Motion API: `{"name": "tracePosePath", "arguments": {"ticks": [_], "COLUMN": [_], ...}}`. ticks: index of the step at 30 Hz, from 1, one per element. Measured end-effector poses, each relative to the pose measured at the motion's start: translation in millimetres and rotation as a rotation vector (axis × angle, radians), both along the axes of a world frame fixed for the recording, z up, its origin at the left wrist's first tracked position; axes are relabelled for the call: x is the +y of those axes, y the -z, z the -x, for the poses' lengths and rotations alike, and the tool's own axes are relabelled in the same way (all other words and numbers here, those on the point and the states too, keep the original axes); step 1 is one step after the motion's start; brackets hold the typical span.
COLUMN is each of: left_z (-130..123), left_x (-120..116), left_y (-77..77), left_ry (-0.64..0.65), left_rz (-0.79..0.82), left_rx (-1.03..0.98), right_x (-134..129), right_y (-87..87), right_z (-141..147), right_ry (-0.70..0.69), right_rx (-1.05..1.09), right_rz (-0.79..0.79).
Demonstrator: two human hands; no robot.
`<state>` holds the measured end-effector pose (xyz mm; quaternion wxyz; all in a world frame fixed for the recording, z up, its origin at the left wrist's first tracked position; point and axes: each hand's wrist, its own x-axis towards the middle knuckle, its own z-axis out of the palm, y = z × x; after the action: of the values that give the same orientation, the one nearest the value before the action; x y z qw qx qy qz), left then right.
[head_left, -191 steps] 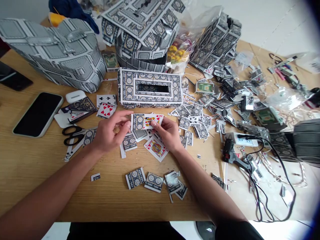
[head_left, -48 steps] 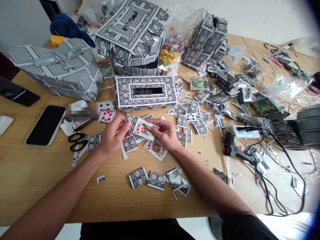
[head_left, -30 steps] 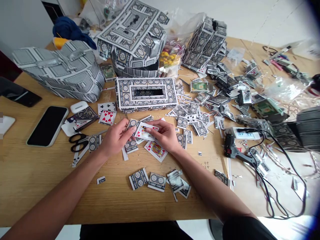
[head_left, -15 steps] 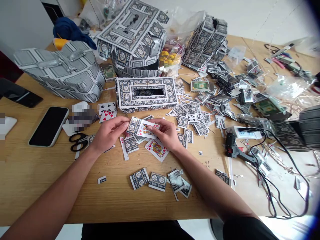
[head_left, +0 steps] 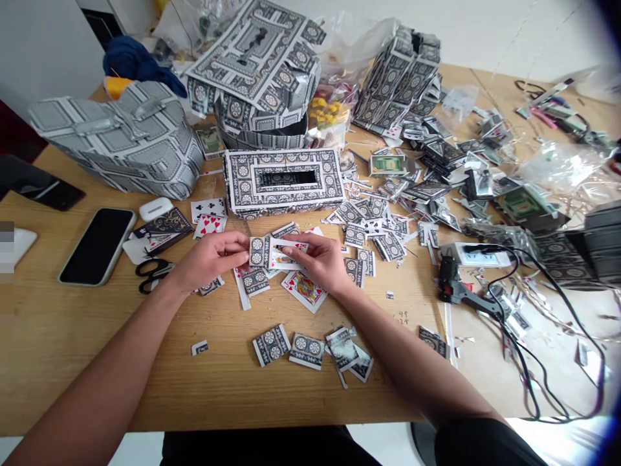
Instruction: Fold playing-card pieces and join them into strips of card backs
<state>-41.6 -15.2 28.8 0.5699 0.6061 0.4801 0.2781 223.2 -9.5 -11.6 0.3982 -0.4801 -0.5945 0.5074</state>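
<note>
L to R: black-handled scissors (head_left: 152, 272) lie on the wooden table (head_left: 72, 362) nr the left hand (head_left: 211, 254), its fingers (head_left: 233, 243) stretched, loosely curled, at the patterned back piece (head_left: 259, 252) beside a cut playing card (head_left: 287, 255). Prob. touching, but can't tell if it's actually gripping. The piece & card sit mid-table, just nearer than the card-covered tissue box (head_left: 284, 165). Right hand (head_left: 317, 262) is curled over the card's right end, pinching it btw thumb & fingers. Card looks thin, light, fairly stiff, prob. slick; likely creases if squeezed, so best held by edges. Face-up heart court card (head_left: 305, 291) lies just nearer.
</note>
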Motion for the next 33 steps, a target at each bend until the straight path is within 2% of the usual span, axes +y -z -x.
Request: {"name": "tracePosePath", "arguments": {"ticks": [6, 16, 26, 33], "left_z": [-2, -6, -8, -6], "left_x": [-2, -5, -7, -5], "left_y": [4.0, 7.0, 11.6, 10.5], "left_ry": [0.017, -0.021, -0.051, -0.050], "left_rz": [0.004, 0.045, 0.073, 0.024], "left_rx": [-0.006, -0.047, -0.027, -0.017], "right_x": [-2, 0, -6, -7], "right_y": [3.9, 6.3, 4.0, 2.5], "right_z": [-1, -1, 0, 2], "right_ry": [-0.037, -0.067, -0.029, -0.001], "right_rx": [-0.067, -0.011, -0.114, -0.109], "right_rz": [-0.073, -0.054, -0.093, -0.098]}}
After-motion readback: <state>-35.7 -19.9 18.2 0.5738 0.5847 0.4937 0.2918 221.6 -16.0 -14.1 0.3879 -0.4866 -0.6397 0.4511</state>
